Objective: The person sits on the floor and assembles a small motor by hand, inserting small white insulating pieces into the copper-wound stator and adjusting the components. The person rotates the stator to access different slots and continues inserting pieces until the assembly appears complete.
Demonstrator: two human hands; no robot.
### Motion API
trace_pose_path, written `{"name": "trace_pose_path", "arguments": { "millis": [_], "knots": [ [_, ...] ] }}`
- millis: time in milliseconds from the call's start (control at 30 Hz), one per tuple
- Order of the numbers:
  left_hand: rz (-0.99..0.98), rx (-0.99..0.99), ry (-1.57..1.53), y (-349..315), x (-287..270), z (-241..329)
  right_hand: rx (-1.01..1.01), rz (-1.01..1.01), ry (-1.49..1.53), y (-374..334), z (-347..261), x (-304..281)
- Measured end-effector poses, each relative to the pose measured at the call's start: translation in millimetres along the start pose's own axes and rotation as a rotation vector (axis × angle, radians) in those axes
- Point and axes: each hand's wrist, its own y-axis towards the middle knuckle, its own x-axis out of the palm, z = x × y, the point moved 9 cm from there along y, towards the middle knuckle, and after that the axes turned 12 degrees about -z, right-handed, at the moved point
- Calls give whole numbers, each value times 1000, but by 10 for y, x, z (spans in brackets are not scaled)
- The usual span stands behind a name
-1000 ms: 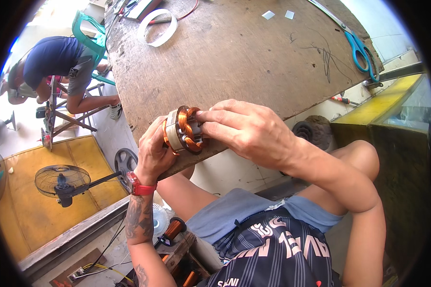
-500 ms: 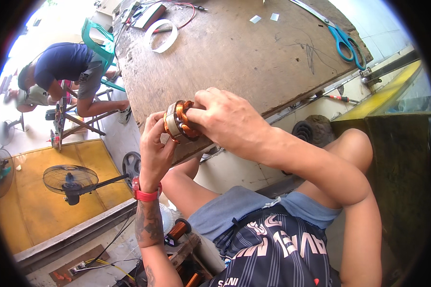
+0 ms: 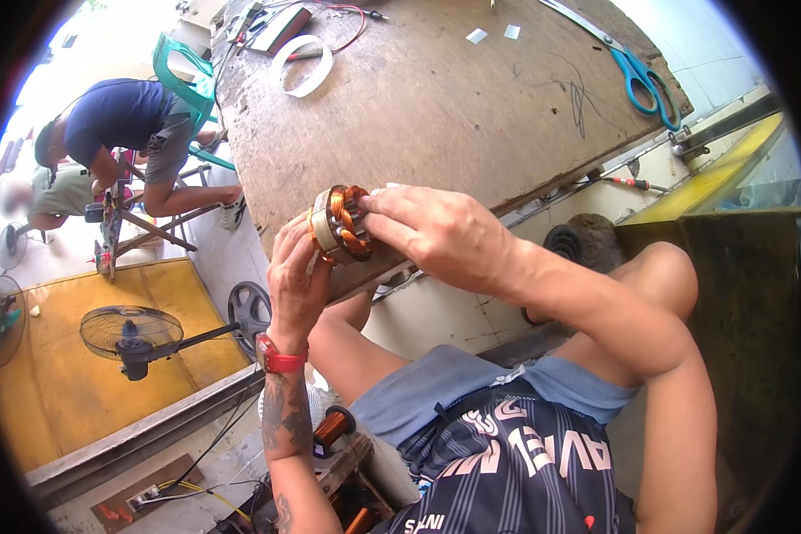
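At the near left edge of the wooden table, my left hand [image 3: 295, 267] is wrapped round a motor stator [image 3: 327, 233], a pale metal ring with copper coils bulging from both sides. Its open face is turned to the right. My right hand [image 3: 440, 233] has its fingers pressed together at that face, the tips against the copper winding [image 3: 351, 222] and the inner rim. Whether something small is pinched between those fingertips is hidden. A red watch [image 3: 279, 358] is on my left wrist.
On the wooden table [image 3: 436, 116] lie a white tape roll [image 3: 303, 67], blue-handled scissors [image 3: 636, 80], thin loose wires [image 3: 578, 98] and small white pieces [image 3: 477, 36]. Copper wire spools [image 3: 333, 427] stand low beside my left arm. A fan [image 3: 132, 338] and another person [image 3: 120, 116] are at left.
My right hand has shifted slightly right and down, its fingers drawn back from deeper among the coils to the rim. The stator has moved a little right with my left hand, showing more winding.
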Motion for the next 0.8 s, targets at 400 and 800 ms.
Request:
{"name": "trace_pose_path", "arguments": {
  "millis": [400,800],
  "knots": [
    [143,-256,-390,-14,-65,-88,168,-83,93,267,140,-70],
    [128,-127,-515,124,91,-171,14,-126,2,331,83,-52]
  ]
}}
